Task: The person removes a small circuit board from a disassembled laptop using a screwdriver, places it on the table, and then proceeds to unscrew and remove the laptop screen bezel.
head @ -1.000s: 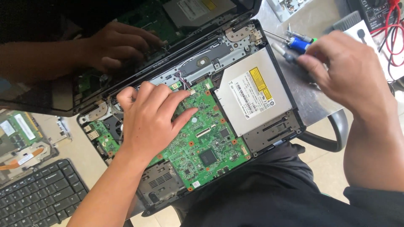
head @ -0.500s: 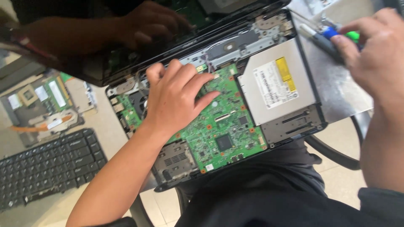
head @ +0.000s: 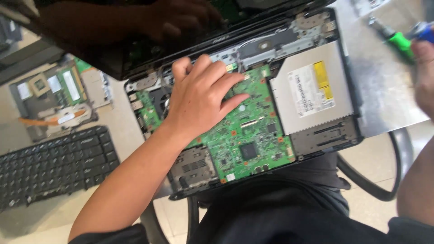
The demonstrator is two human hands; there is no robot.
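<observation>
Here the left hand (head: pixel 199 101) lies flat on the motherboard (head: pixel 244 135); the right hand (head: pixel 425 68), half cropped, has an unclear grip.

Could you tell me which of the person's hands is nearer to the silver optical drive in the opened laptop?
Left. The left hand rests on the green circuit board right beside the optical drive; the right hand is off past the laptop's edge, holding a screwdriver.
</observation>
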